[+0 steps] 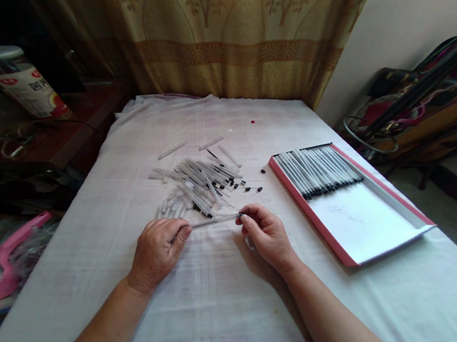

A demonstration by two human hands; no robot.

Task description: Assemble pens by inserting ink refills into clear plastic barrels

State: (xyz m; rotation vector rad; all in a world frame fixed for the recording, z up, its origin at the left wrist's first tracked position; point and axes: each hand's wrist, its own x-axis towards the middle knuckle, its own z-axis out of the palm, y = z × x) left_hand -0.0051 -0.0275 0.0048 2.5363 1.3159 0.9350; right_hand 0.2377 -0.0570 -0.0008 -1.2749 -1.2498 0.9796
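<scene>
My left hand [158,251] and my right hand [264,234] hold one thin clear plastic tube [214,220] between them, level just above the white cloth [216,311]. The left fingers pinch its left end. The right fingertips pinch its right end, where a small black tip shows. Just beyond the hands lies a loose pile of clear tubes [195,182], some with black ends, and a few small black caps [253,188] are scattered beside it.
A red-edged flat tray [371,223] at the right holds a neat row of tubes with black ends [319,171]. A pink tool [6,258] and jars lie off the table's left. A curtain hangs behind; cables and clutter sit at the right.
</scene>
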